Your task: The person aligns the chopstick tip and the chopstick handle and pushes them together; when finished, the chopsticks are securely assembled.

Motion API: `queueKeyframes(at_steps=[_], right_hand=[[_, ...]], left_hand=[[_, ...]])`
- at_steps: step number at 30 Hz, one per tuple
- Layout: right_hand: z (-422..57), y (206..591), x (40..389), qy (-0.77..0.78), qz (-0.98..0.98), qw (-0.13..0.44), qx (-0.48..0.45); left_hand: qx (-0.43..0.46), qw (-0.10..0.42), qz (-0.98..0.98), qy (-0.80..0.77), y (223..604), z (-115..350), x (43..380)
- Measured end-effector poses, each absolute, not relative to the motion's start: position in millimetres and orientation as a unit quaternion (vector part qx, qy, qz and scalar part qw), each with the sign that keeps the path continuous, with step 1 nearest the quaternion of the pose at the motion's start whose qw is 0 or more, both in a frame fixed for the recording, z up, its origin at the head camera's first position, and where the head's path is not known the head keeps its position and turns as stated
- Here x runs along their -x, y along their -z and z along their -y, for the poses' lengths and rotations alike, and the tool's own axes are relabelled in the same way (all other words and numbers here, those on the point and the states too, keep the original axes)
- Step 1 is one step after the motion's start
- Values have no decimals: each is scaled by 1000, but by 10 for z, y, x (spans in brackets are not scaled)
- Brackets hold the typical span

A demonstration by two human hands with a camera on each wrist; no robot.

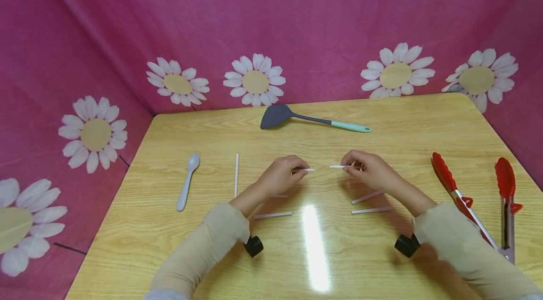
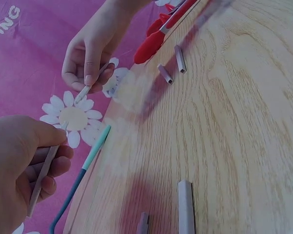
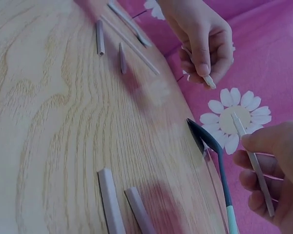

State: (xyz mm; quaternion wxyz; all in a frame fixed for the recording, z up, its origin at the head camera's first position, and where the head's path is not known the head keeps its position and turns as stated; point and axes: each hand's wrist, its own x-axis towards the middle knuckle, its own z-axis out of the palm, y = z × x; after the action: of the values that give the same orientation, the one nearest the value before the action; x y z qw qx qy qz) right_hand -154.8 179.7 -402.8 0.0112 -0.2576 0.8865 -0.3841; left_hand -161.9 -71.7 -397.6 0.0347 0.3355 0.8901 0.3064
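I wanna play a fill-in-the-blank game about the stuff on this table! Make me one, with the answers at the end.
1. The gripping ends of the tongs are coloured ____.
2. The spatula has a dark blade and a mint-green ____.
3. The spoon lies on the person's ____ side.
4. The left hand and right hand pinch pale sticks, ____ in each.

Missing words: red; handle; left; one.
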Motion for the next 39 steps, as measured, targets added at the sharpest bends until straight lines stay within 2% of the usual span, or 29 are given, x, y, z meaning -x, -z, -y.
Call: queueKeyframes(at_steps=[12, 33, 39], right_hand=[[-1731, 4002, 1507, 399, -876, 10, 271], [-1658, 3984, 1470, 402, -867, -1, 294], [-1661, 4015, 1477, 398, -871, 4, 287]], left_hand=[[-352, 0, -878, -325, 3959, 692, 1585], [-348, -1, -888, -300, 3944, 624, 1557], [-346, -7, -906, -242, 4029, 691, 1628]])
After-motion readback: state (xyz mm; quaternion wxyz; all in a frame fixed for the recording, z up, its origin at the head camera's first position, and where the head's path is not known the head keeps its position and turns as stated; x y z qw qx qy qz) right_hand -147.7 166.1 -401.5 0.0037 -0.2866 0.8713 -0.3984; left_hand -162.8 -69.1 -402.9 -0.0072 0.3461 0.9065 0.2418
